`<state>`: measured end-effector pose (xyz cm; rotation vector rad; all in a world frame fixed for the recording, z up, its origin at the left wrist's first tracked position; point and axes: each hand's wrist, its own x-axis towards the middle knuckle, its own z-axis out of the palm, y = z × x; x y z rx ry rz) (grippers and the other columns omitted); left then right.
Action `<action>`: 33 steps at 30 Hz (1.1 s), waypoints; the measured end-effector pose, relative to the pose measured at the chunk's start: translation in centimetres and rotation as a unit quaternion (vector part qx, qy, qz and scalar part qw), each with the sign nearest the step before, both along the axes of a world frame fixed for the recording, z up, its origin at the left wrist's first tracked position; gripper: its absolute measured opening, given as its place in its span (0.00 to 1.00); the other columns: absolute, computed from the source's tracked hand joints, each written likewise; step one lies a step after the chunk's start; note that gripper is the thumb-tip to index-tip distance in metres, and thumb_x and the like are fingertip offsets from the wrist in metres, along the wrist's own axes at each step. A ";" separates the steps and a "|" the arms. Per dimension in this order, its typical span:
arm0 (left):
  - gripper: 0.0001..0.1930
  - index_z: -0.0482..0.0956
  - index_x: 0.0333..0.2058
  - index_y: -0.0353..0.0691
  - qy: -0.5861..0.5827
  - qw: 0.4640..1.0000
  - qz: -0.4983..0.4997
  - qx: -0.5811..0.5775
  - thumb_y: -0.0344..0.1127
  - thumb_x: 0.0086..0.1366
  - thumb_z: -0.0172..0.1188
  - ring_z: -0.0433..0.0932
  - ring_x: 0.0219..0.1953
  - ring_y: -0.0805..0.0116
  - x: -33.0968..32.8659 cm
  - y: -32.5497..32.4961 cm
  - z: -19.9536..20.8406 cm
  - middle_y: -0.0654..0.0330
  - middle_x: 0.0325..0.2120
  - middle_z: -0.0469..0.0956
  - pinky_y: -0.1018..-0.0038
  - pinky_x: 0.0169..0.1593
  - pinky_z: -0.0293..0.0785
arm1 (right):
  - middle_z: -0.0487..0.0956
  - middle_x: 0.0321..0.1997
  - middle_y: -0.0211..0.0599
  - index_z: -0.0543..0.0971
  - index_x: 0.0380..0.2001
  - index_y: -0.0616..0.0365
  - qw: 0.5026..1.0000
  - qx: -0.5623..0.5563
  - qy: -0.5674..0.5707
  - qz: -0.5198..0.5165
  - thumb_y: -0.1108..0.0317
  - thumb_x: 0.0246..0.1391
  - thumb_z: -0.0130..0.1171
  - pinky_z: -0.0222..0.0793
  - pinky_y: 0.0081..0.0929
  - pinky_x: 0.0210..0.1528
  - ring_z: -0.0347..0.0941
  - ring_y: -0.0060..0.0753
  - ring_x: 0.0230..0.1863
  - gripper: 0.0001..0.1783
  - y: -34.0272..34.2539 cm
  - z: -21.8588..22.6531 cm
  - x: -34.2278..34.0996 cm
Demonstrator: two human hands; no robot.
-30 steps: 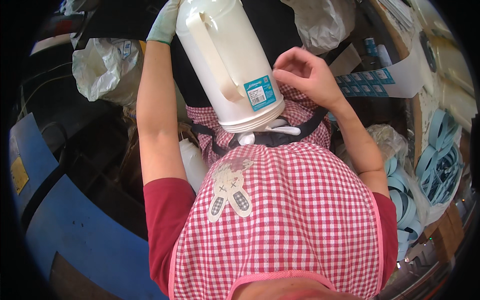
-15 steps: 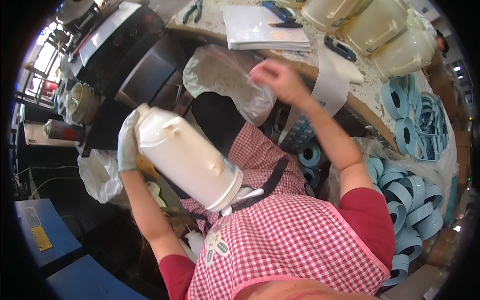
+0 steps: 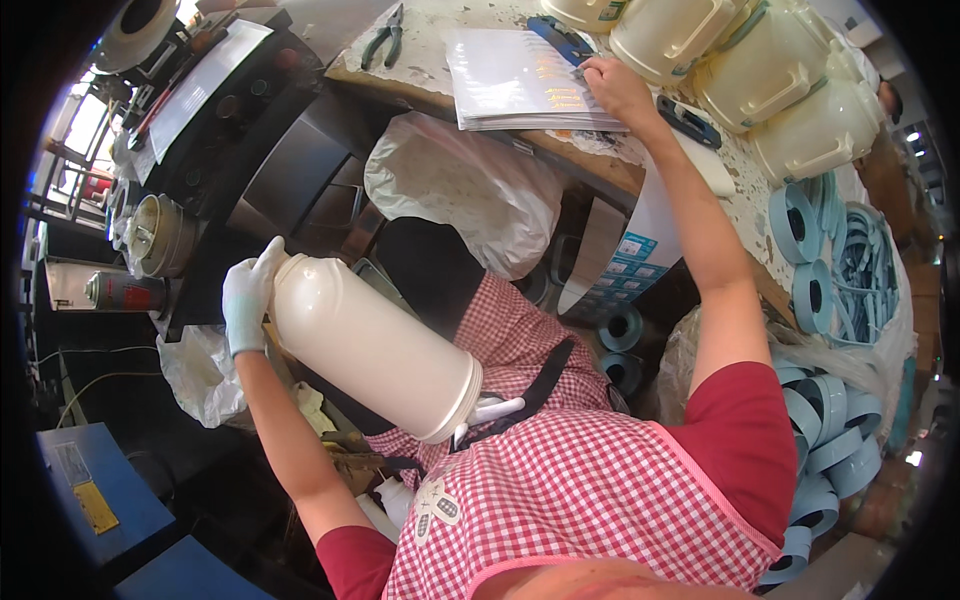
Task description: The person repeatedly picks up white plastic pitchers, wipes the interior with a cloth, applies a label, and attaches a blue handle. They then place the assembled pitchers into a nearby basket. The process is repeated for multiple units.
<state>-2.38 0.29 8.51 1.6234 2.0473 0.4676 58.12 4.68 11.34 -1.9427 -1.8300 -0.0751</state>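
Observation:
My left hand (image 3: 246, 300), in a pale glove, grips the narrow top end of a cream-white plastic bottle-shaped casing (image 3: 370, 345). The casing slants down over my lap, its threaded open rim beside two white prongs (image 3: 490, 411) at my apron. My bare right hand (image 3: 622, 92) reaches over the workbench, its fingers curled at the right edge of a stack of glossy sheets (image 3: 505, 75). Just beyond those fingertips lies a blue cutter (image 3: 560, 40). Whether something small is pinched in the fingers is hidden.
A white bag-lined bin (image 3: 450, 180) stands below the bench edge. Pliers (image 3: 383, 38), a dark-blue cutter (image 3: 688, 121) and several cream jugs (image 3: 765, 65) are on the bench. A printed label strip (image 3: 625, 265) hangs down. Light-blue rings (image 3: 840, 420) fill a bag at right.
My right hand has moved from above the lined bin up to the sheets. The casing in my left hand has turned, so its handle bumps no longer show and a smooth side faces up.

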 end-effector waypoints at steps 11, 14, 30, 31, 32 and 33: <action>0.28 0.90 0.36 0.35 -0.052 0.996 -0.058 -0.034 0.60 0.66 0.63 0.85 0.32 0.48 4.0 4.3 -6.4 0.45 0.26 0.85 0.58 0.39 0.77 | 0.85 0.41 0.44 0.79 0.40 0.54 0.995 0.017 -0.036 -0.087 0.55 0.66 0.59 0.76 0.52 0.44 0.82 0.54 0.43 0.14 -0.4 -0.9 -1.3; 0.19 0.87 0.49 0.44 0.019 0.981 -0.182 0.056 0.50 0.69 0.62 0.83 0.30 0.49 1.4 4.9 -9.1 0.48 0.25 0.84 0.56 0.38 0.76 | 0.85 0.41 0.44 0.79 0.41 0.55 0.996 -0.002 -0.043 -0.078 0.52 0.65 0.59 0.76 0.51 0.44 0.82 0.53 0.44 0.16 0.5 -0.6 -2.1; 0.15 0.86 0.37 0.32 -0.350 0.905 -0.017 0.242 0.39 0.75 0.59 0.68 0.69 0.57 6.7 -15.0 -3.1 0.46 0.68 0.69 0.65 0.70 0.64 | 0.81 0.30 0.24 0.83 0.34 0.59 0.788 -0.225 0.504 0.273 0.57 0.57 0.76 0.70 0.17 0.38 0.73 0.14 0.32 0.17 -12.1 -5.1 -29.9; 0.14 0.86 0.36 0.31 -0.328 0.916 -0.010 0.230 0.39 0.73 0.61 0.69 0.69 0.56 7.1 -14.9 -3.0 0.45 0.68 0.69 0.65 0.70 0.65 | 0.82 0.30 0.26 0.83 0.34 0.61 0.786 -0.228 0.505 0.275 0.54 0.55 0.77 0.72 0.19 0.39 0.75 0.17 0.33 0.20 -11.9 -5.5 -30.3; 0.13 0.86 0.35 0.31 -0.305 0.927 -0.003 0.216 0.38 0.71 0.63 0.69 0.69 0.56 7.5 -14.7 -2.7 0.45 0.68 0.69 0.65 0.69 0.66 | 0.82 0.30 0.27 0.83 0.34 0.61 0.790 -0.232 0.498 0.271 0.53 0.54 0.77 0.73 0.20 0.39 0.75 0.17 0.33 0.21 -11.9 -5.8 -30.5; 0.11 0.85 0.32 0.31 -0.286 0.928 -0.008 0.238 0.35 0.65 0.69 0.73 0.66 0.54 7.8 -14.6 -2.3 0.43 0.67 0.70 0.66 0.65 0.71 | 0.82 0.30 0.28 0.83 0.34 0.61 0.795 -0.237 0.491 0.267 0.53 0.54 0.78 0.73 0.20 0.39 0.75 0.18 0.33 0.22 -11.9 -6.1 -30.6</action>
